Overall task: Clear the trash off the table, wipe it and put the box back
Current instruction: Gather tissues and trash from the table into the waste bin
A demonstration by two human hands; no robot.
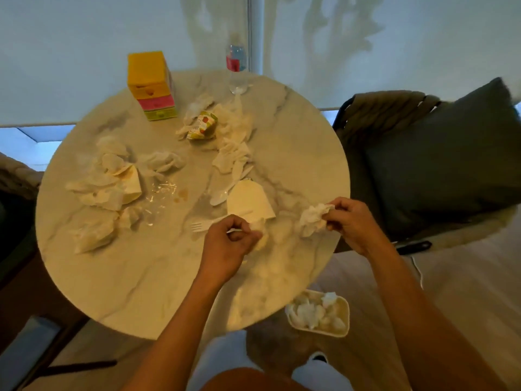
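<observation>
A round marble table is strewn with crumpled white napkins, a crushed printed paper cup, a folded paper plate, a plastic fork and a plastic spoon. My left hand grips a small wad of tissue by the fork near the table's front. My right hand pinches a crumpled white napkin at the right edge. A colourful yellow, pink and green box stands at the back.
A clear water bottle stands at the table's back edge. A white bin holding crumpled tissues sits on the floor below the table's right front. A dark cushioned chair is at the right. A wet, stained patch marks the middle.
</observation>
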